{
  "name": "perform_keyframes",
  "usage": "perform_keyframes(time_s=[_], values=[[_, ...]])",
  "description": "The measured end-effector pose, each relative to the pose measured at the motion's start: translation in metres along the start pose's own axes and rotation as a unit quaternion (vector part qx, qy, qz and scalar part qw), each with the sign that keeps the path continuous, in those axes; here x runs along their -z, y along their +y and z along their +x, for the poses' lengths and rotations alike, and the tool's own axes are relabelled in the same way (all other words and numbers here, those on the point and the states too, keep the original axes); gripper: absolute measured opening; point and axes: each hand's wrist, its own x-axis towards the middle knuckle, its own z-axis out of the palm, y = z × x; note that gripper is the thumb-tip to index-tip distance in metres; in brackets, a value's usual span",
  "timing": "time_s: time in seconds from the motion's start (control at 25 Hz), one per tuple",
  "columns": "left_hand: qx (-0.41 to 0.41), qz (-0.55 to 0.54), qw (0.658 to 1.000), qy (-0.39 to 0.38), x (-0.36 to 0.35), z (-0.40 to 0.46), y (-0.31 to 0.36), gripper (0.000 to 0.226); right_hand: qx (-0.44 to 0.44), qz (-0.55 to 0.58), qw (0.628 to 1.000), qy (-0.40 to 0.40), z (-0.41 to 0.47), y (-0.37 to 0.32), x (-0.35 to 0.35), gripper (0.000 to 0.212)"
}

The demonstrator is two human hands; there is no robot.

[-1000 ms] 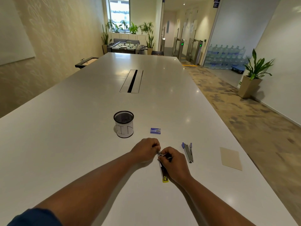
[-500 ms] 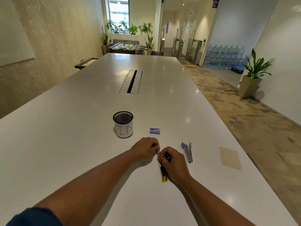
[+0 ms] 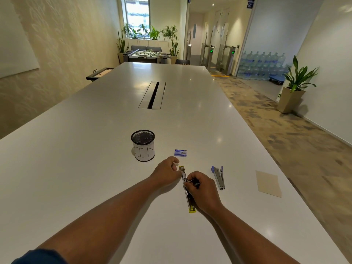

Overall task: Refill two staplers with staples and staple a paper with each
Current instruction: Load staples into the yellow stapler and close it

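Head view: your yellow stapler [image 3: 187,189] lies swung fully open on the table [image 3: 76,168], stretched into one long line that runs from near you to far, leaning slightly left at its far end. Its far tip sits beside your left hand [image 3: 166,173]; its near yellow end pokes out below your right hand [image 3: 202,189]. That long axis is what matters next: a staple strip has to go in lengthwise along the open channel, so line it up with the stapler before you lower it.

Your right hand is closed, fingers curled down over the stapler's middle, thumb and forefinger pinching something small and dark there. Whether that is a staple strip or part of the stapler is too small to tell. Your left hand is loosely curled, fingertips resting against the far section's left side, steadying it; it does not seem to grip anything of its own.

The staple box [image 3: 180,153] lies just beyond your left hand, so that hand is the nearer one for fetching more. The blue stapler [image 3: 218,177] lies partly open to the right of your right hand, close but not touching, pointing much the same way. The paper [image 3: 268,183] is farther right, near the table edge. The mesh cup [image 3: 143,145] stands far-left of your hands.
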Motion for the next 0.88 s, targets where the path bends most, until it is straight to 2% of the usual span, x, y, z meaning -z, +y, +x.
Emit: perform_keyframes(time_s=[0.12,0.28,0.56,0.88], values=[[0.016,0.009,0.999,-0.044,0.000,0.001,0.002,0.045,0.000,0.003,1.000,0.000,0.000,0.000,0.001,0.016],[0.038,0.027,0.998,-0.035,-0.005,0.003,0.009,0.040,0.003,0.003,1.000,-0.001,-0.001,-0.001,0.000,0.013],[0.072,0.041,0.996,0.031,-0.017,0.003,0.014,0.018,0.005,0.005,1.000,0.001,0.000,0.001,0.000,0.013],[0.112,0.008,0.994,0.016,-0.014,0.018,0.016,0.011,0.010,-0.002,1.000,-0.001,0.001,0.003,-0.001,0.013]])
